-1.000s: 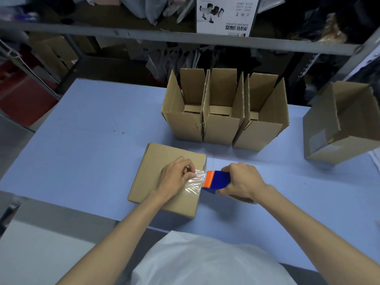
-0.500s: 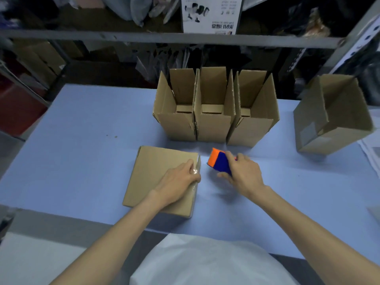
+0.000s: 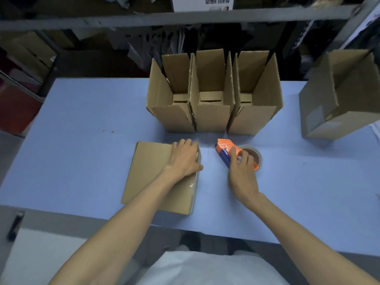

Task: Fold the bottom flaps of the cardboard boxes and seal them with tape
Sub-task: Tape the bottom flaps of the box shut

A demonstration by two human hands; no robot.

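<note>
A closed cardboard box [image 3: 152, 171] lies bottom-up at the table's near edge, with clear tape glinting along its right side. My left hand [image 3: 183, 159] presses flat on the box's far right corner. To its right, an orange and blue tape dispenser [image 3: 225, 148] with its tape roll [image 3: 254, 155] lies on the blue table [image 3: 82, 120]. My right hand [image 3: 241, 173] holds the dispenser from the near side, fingers laid over its handle.
Three upright open boxes [image 3: 212, 118] stand side by side behind my hands. A larger open box [image 3: 337, 103] sits tilted at the right edge. A metal shelf rail [image 3: 185, 19] runs across the back. A black object [image 3: 15, 225] lies at the lower left.
My right hand pulled the dispenser off the box, away to the right, and lowered it onto the table. My left hand went from pinching the tape end to pressing on the box's corner.
</note>
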